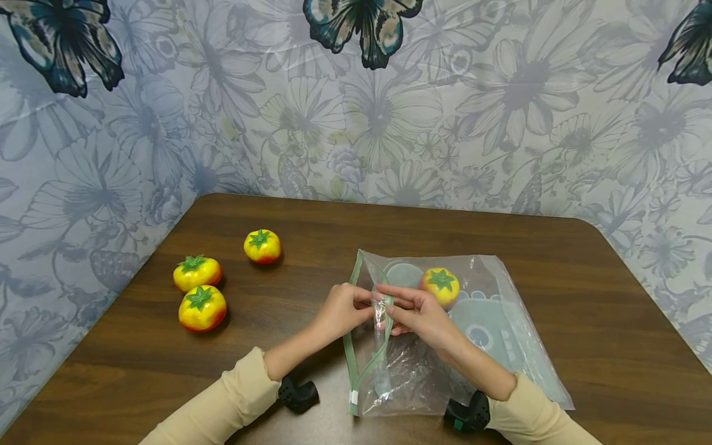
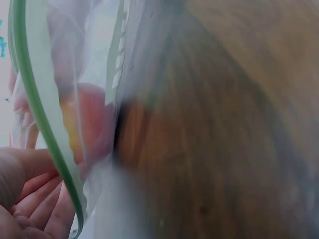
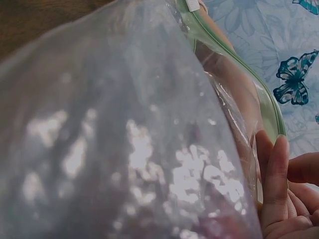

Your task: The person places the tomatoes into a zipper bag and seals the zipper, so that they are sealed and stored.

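A clear zip bag (image 1: 428, 383) with a green zip edge and a white slider lies on the table, its mouth to the left. Inside it shows one yellow-red, tomato-like fruit (image 1: 439, 284) with a green leafy top, also visible through the plastic as a blurred fruit (image 2: 87, 122) in the left wrist view. My left hand (image 1: 347, 309) pinches the bag's edge at the mouth. Close beside it, my right hand (image 1: 419, 312) pinches the green upper edge between thumb and fingers. Plastic partly hides the left fingertips.
Left of the bag stand three more such fruits: a back one (image 1: 262, 246), a middle one (image 1: 197, 272) and a front one (image 1: 203, 308). The brown wooden table (image 1: 128, 364) ends against a floral cloth (image 1: 311, 136) with butterflies. Pale green printing covers part of the bag.
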### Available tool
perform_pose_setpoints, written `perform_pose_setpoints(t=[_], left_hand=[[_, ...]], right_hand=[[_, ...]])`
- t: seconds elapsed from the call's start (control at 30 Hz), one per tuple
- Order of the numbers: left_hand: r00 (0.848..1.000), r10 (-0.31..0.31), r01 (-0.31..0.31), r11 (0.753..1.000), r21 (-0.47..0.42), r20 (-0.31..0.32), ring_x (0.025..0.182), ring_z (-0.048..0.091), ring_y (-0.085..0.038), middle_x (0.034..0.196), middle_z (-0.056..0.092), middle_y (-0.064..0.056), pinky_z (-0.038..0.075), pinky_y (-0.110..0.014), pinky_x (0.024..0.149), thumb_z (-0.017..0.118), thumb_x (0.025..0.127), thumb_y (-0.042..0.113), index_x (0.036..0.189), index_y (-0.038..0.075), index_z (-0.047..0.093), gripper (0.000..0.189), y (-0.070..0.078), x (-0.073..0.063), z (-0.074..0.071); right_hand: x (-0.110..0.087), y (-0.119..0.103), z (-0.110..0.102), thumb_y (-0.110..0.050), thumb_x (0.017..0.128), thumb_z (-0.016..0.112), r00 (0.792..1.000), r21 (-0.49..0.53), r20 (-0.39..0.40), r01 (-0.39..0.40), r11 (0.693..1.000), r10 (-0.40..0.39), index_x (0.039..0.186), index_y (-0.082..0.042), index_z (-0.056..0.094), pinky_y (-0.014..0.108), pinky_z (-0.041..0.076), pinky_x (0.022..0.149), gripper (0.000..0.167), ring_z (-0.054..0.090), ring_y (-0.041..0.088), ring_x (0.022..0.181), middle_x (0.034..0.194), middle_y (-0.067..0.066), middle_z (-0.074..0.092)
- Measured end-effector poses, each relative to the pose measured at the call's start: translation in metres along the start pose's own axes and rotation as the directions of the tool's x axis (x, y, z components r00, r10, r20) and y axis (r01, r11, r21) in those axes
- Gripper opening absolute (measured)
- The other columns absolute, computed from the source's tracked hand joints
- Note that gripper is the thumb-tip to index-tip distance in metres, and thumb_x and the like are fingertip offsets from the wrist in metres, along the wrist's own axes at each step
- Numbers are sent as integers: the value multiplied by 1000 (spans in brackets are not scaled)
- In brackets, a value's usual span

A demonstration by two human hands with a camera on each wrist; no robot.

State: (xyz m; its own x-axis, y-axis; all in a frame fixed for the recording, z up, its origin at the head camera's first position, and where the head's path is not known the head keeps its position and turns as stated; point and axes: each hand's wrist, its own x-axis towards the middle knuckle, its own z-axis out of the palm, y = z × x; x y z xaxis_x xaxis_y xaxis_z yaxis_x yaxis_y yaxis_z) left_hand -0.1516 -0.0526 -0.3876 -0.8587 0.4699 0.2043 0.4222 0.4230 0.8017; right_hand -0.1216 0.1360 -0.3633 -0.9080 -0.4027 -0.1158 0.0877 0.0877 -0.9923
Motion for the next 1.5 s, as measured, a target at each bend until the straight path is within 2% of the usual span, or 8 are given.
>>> perform_pose_setpoints(t=[0.2, 0.3, 0.5, 0.63, 0.8, 1.03, 1.33, 1.5], left_hand=[[999, -8, 8, 1000, 0, -37, 59, 61, -4, 73, 69, -5, 48, -20, 49, 68, 82, -2, 84, 0, 74, 7, 4, 0, 5], [1000, -3, 2, 1000, -8, -29, 60, 61, -5, 72, 69, -4, 48, -20, 49, 67, 82, -2, 82, 0, 74, 7, 5, -1, 5], [995, 39, -33, 997, -75, 92, 74, 66, -12, 85, 70, -8, 51, -20, 61, 63, 85, -3, 89, -2, 72, 10, -2, -2, 5], [980, 54, -24, 987, -156, 191, 88, 65, -19, 98, 68, -12, 51, -22, 74, 62, 88, -1, 99, -5, 69, 13, -3, -5, 3], [962, 54, 6, 976, -219, 269, 95, 63, -15, 104, 66, -11, 49, -22, 80, 61, 90, 2, 107, -4, 66, 18, -5, -6, 3], [959, 72, 8, 959, -282, 274, 93, 63, -12, 104, 66, -12, 50, -24, 78, 57, 93, 2, 110, -7, 65, 21, -4, -8, -5], [973, 22, 42, 962, -269, 231, 95, 63, -15, 110, 65, -12, 51, -27, 79, 59, 93, 9, 114, -6, 64, 27, 1, -16, -24], [974, 23, 48, 951, -305, 227, 97, 62, -14, 110, 65, -11, 50, -27, 80, 60, 93, 12, 115, -4, 64, 28, 2, -21, -31]], right_hand=[[0, 0, -1, -6, 93, 57, 1000, 0, -6, 5, 1000, -5, 135, 0, 47, 28, 54, 66, 44, 65, 18, 80, 126, 19, 55], [0, 0, -1, -6, 93, 58, 1000, 2, -6, 8, 1000, -8, 135, 0, 47, 27, 54, 66, 44, 65, 18, 80, 125, 19, 55], [-1, 1, -1, -5, 92, 58, 1000, -7, -5, 24, 1000, -24, 134, 1, 49, 27, 54, 65, 43, 63, 18, 81, 127, 18, 54], [-1, 1, -1, -4, 92, 57, 1000, -3, 0, 25, 1000, -25, 134, 1, 48, 27, 53, 65, 43, 62, 18, 84, 129, 18, 53], [-1, 1, -1, -4, 93, 57, 1000, 2, 9, 25, 1000, -25, 135, 1, 48, 26, 53, 65, 43, 62, 18, 85, 130, 18, 52], [0, 3, -1, -6, 93, 57, 1000, 2, 9, 25, 1000, -25, 135, 1, 48, 27, 54, 66, 43, 63, 19, 85, 129, 17, 52], [0, 1, -1, -7, 92, 58, 1000, -9, -9, 20, 1000, -20, 134, -3, 50, 29, 54, 65, 43, 63, 18, 78, 127, 14, 55], [0, 2, -1, -7, 93, 57, 1000, -6, -1, 27, 1000, -27, 135, -2, 49, 29, 54, 66, 43, 63, 18, 78, 128, 14, 55]])
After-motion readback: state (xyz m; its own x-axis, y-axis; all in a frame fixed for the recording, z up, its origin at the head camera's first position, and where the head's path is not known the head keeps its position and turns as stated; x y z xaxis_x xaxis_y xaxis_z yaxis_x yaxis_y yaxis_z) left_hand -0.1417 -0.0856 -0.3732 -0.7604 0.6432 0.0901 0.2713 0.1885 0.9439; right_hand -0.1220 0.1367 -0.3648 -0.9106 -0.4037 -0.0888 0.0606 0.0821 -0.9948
